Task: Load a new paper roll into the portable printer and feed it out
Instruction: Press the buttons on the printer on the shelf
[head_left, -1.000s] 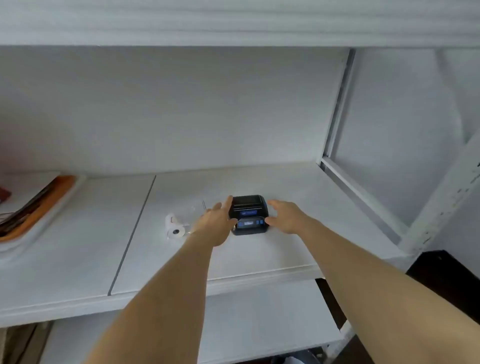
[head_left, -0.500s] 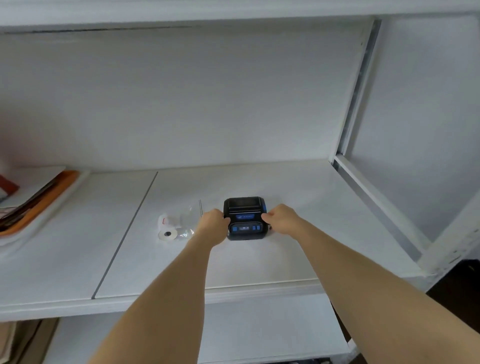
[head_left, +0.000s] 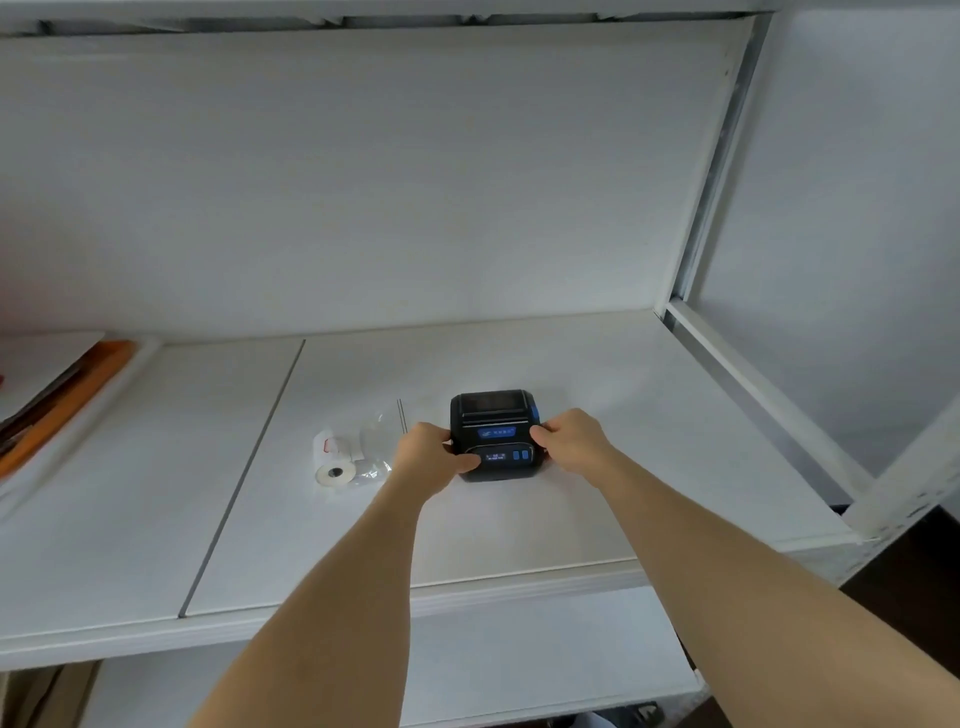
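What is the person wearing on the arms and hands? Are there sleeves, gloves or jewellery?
Nothing is worn as far as the view shows. The left hand and right hand have no gloves or rings, and both forearms are bare, without sleeves, watch or bracelet.

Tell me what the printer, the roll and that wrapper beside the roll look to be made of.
Printer: seemingly hard plastic, matte black with blue trim; moulded edges, dull sheen.
Roll: white paper wound on a hollow core, seen at its end.
Wrapper: probably thin clear plastic film; see-through, crinkled, glinting.
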